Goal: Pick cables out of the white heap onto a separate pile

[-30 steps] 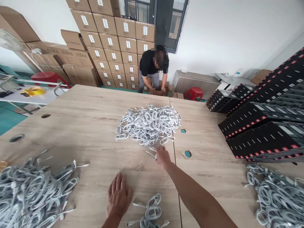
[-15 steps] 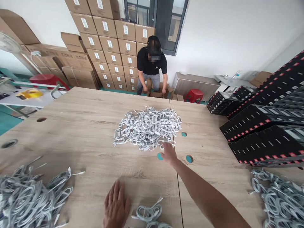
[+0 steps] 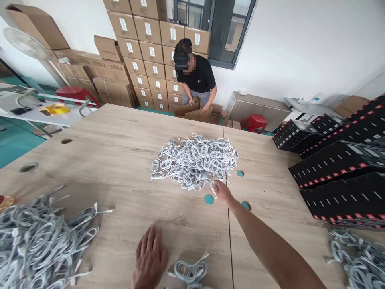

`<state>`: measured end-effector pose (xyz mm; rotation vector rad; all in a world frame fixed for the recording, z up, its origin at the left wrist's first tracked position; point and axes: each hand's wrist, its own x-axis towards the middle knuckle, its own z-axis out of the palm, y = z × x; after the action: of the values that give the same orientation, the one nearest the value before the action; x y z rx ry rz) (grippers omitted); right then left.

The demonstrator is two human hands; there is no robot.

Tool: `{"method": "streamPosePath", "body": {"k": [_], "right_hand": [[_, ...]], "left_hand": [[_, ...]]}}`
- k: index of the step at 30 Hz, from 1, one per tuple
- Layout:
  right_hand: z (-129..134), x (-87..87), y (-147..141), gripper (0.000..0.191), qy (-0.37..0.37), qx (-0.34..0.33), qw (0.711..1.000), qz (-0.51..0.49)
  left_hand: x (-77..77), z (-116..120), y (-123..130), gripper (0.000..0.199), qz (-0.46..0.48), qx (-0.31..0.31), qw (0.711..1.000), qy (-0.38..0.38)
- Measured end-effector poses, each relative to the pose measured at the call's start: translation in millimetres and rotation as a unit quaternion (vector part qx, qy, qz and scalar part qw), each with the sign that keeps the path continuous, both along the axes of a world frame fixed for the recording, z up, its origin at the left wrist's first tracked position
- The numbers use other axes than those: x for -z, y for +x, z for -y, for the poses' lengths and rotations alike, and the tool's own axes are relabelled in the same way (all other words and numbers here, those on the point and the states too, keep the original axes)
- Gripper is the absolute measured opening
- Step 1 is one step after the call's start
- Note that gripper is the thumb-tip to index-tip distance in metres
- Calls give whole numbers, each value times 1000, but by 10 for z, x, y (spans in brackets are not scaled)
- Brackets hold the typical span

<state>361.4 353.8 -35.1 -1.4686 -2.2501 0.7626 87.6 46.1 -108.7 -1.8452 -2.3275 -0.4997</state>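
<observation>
A heap of coiled white cables (image 3: 195, 160) lies in the middle of the wooden table (image 3: 114, 148). My right hand (image 3: 222, 192) reaches out to the heap's near edge, and its fingers close on one white cable coil (image 3: 213, 187) there. My left hand (image 3: 149, 259) rests flat on the table close to me, fingers apart, holding nothing. Just right of that hand sits a small bundle of coiled cables (image 3: 189, 271).
Larger cable piles lie at the near left (image 3: 39, 241) and near right (image 3: 357, 257). Black boxes with red trim (image 3: 339, 160) are stacked on the right. A person in a black shirt (image 3: 197, 78) handles a cardboard box beyond the table, before stacked cartons (image 3: 150, 48).
My right hand has moved forward and right, from the table just short of the heap to its near edge, onto a coil. The person beyond the table has straightened and shifted left.
</observation>
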Motion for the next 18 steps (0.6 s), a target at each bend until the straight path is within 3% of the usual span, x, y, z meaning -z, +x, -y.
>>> {"method": "streamPosePath", "body": {"k": [2,5,9,11,14,16,18], "right_hand": [[62,-76,119,33,-49,34,994,-95],[129,-314,258,44,-120,108,957,-239],[192,-728,409,63,-194,160,891,-379],[265,-910,503,67,-233,171,864,-413],[492,-1113,657,63,-282,169,840,-431],[746,-1193,735,58,-318,149,832,-430],[1086,-1214,764,55,-368,112,828,-409]], "left_hand": [[15,-1,-3,57,33,-8,999,-13],[-19,-50,-40,61,122,-27,991,-50],[-178,-226,-60,64,291,-68,943,-144],[-280,-304,20,64,341,-32,922,-178],[-418,-307,263,66,413,93,875,-235],[-490,-229,436,72,457,148,834,-271],[-538,-122,553,68,495,164,800,-297]]}}
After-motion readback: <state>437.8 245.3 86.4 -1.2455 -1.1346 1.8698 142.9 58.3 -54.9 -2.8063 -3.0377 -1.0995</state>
